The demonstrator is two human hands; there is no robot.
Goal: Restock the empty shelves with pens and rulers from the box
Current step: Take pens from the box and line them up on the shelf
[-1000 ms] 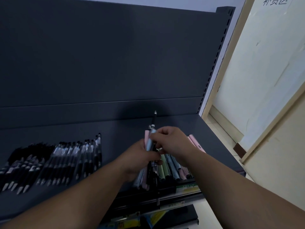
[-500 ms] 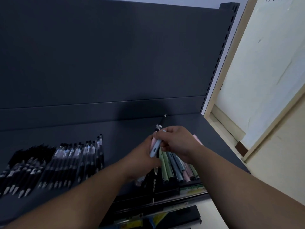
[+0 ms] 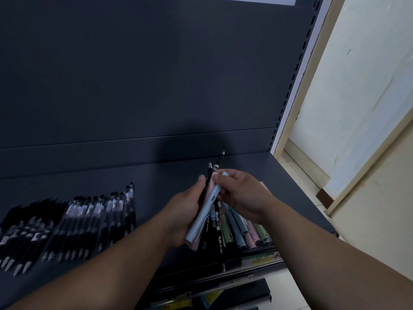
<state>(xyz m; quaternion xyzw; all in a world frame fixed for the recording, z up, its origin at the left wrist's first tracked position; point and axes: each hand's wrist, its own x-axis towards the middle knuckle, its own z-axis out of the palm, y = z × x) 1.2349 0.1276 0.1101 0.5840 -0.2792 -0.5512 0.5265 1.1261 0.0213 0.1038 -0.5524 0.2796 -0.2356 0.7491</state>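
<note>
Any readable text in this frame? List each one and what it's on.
Nothing is legible.
White print on a black pen barrel: blurred.
Green-and-white label strip on the dark shelf front edge: blurred.
Yellow and blue tags on the edge below: too small and blurred.
Light blue pen, held in the left hand and pinched by the right hand: no print visible.

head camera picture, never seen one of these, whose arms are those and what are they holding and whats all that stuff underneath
There is no machine here. A person wears a camera on the head, and it looks down at their own arms. The left hand grips a small bundle of pens. The right hand pinches the top of a light blue pen in that bundle. Below them is a dark shelf. A row of dark pens lies on its left side, and pastel pens lie under the hands.
</note>
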